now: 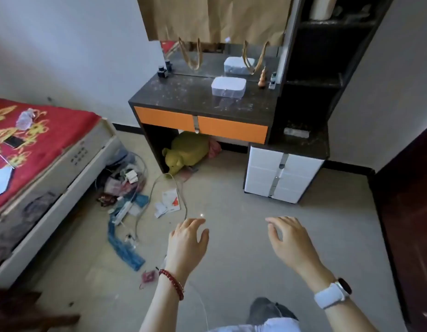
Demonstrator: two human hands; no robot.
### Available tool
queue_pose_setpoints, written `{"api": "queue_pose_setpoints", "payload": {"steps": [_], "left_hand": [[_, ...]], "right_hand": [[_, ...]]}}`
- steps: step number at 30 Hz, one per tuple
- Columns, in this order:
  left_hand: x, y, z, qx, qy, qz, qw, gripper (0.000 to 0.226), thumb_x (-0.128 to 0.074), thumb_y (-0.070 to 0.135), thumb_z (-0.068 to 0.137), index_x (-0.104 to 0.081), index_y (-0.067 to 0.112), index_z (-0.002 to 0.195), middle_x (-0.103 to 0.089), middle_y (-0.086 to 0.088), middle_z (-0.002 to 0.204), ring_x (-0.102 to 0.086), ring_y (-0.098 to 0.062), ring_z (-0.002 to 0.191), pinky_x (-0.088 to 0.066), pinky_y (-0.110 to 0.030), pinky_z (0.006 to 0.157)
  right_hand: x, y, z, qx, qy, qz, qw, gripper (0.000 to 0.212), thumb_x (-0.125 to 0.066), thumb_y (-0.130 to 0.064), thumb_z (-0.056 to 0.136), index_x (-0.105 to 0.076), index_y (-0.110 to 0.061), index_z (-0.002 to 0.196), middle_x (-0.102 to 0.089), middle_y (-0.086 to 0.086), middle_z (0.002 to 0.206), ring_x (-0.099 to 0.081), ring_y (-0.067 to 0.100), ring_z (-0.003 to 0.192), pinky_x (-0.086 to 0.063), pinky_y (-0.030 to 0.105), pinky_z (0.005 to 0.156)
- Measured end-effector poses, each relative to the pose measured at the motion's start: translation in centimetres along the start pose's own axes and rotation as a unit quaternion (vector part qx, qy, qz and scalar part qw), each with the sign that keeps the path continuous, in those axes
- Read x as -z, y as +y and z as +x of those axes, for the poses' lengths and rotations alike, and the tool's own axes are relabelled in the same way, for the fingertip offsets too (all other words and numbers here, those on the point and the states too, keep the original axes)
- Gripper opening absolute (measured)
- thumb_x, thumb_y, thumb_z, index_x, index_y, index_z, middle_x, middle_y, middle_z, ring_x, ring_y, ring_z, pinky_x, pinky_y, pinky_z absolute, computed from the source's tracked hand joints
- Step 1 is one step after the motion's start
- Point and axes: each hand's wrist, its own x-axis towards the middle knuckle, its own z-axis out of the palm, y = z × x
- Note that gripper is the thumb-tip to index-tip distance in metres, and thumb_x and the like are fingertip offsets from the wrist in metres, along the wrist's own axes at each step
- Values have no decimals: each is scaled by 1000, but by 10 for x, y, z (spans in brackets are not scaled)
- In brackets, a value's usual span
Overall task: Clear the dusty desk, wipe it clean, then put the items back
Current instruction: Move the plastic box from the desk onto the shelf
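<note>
A dark, dust-speckled desk [183, 94] with an orange drawer front stands ahead against a mirror. On it sit a white lidded plastic box [228, 86], a small dark ink bottle [162, 72] at the back left, an orange cone-shaped figurine [262, 79] and a small bottle [272, 81] at the back right. My left hand [188, 240] and my right hand [290, 238] hover over the floor well short of the desk, both empty with fingers spread.
A bed with a red cover [32, 140] lies at the left. Cables, papers and clutter [128, 200] litter the floor beside it. A yellow plush toy [186, 149] sits under the desk. A white drawer unit [282, 173] and a black shelf [327, 56] stand at the right, with a dark door [409, 212] beyond.
</note>
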Motion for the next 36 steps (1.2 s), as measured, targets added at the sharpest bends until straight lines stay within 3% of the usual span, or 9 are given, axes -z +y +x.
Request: {"api": "queue_pose_setpoints", "payload": {"steps": [3,7,12,15,19,25,30,36], "left_hand": [[-7,-12,28,20,-20,19,999,36,-46,33,91,-51,21,125,-53,2,130,-48,-18,119,-37,-34,99],[-14,-10,95,8,-38,24,999,37,-43,36,92,-49,22,126,-52,4,131,-47,-17,120,-37,-34,100],[-8,12,212,-5,-27,27,999,37,-42,38,92,-49,23,125,-53,3,130,-48,-18,119,-38,-36,101],[11,33,293,-33,-24,60,997,40,-40,40,92,-44,25,129,-49,4,133,-44,-18,122,-35,-36,101],[39,44,377,-66,-5,89,994,40,-39,37,92,-43,24,129,-47,4,134,-40,-19,124,-32,-34,100],[59,11,470,-23,-11,54,998,34,-43,33,91,-51,22,122,-54,-1,123,-47,-24,114,-37,-35,94],[69,-25,576,2,-35,-28,999,31,-49,29,89,-56,19,118,-56,-5,123,-50,-27,115,-42,-40,94],[91,-28,696,10,-78,-113,990,40,-50,24,90,-47,11,128,-51,-12,129,-52,-27,114,-39,-30,95]], "right_hand": [[-17,10,22,-37,-48,2,998,25,-47,-18,91,-65,-12,107,-68,5,107,-56,27,105,-43,34,87],[-33,29,79,-66,-114,-15,991,29,-41,-22,95,-56,-17,119,-60,0,121,-48,22,115,-37,30,93],[-41,47,189,-69,-89,-9,994,27,-45,-19,93,-59,-14,117,-63,3,116,-52,24,112,-41,33,92],[-41,46,273,-41,-58,-15,997,28,-46,-20,88,-64,-11,108,-69,8,103,-59,33,101,-46,40,83],[-44,32,366,-19,-83,-41,996,31,-42,-22,93,-55,-17,121,-59,1,122,-47,25,116,-36,32,92],[-67,14,464,-26,-83,-22,996,28,-45,-18,91,-60,-13,113,-63,6,114,-51,31,110,-37,35,91],[-101,2,554,-83,-78,-1,994,28,-46,-16,91,-58,-12,116,-61,7,119,-50,29,113,-40,38,96],[-120,-5,649,-213,12,120,970,33,-47,-10,91,-51,-6,123,-55,14,125,-51,27,117,-40,38,100]]}}
